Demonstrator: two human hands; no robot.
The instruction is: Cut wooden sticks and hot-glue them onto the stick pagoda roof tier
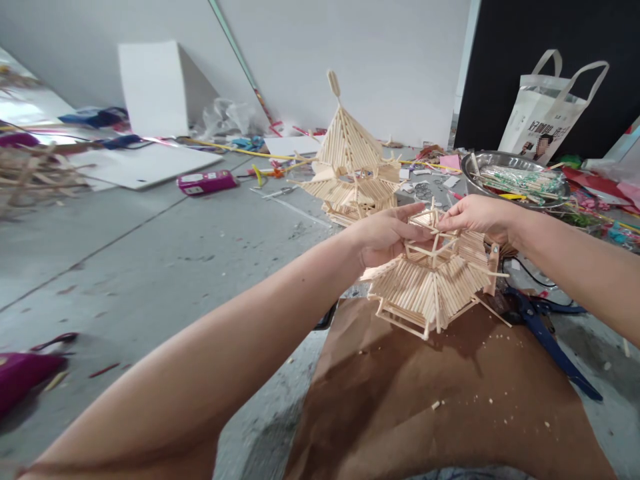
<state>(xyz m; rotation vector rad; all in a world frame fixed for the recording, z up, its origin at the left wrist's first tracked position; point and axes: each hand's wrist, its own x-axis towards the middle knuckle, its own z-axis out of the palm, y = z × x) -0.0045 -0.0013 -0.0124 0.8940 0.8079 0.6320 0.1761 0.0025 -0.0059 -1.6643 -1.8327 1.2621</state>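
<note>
A small pagoda-like roof model (425, 293) built from thin wooden sticks stands at the top edge of the brown paper. My left hand (390, 237) grips the left side of its open upper stick frame, thumb and fingers around the sticks. At the top of that frame, my right hand (483, 217) is closed in a pinch on a thin wooden stick, whose end is partly covered by the fingers. Behind my left hand rises a taller stick pagoda (347, 143) with a pointed roof. The far side of the nearer model is hidden by my hands.
Brown paper (450, 400) lies before me, dotted with crumbs. Blue-handled cutters (547, 347) rest at its right. A metal bowl (517, 160) holds packaged sticks, beside a white bag (543, 117). Magenta objects (207, 182) and a white board (145, 163) lie on the floor leftward.
</note>
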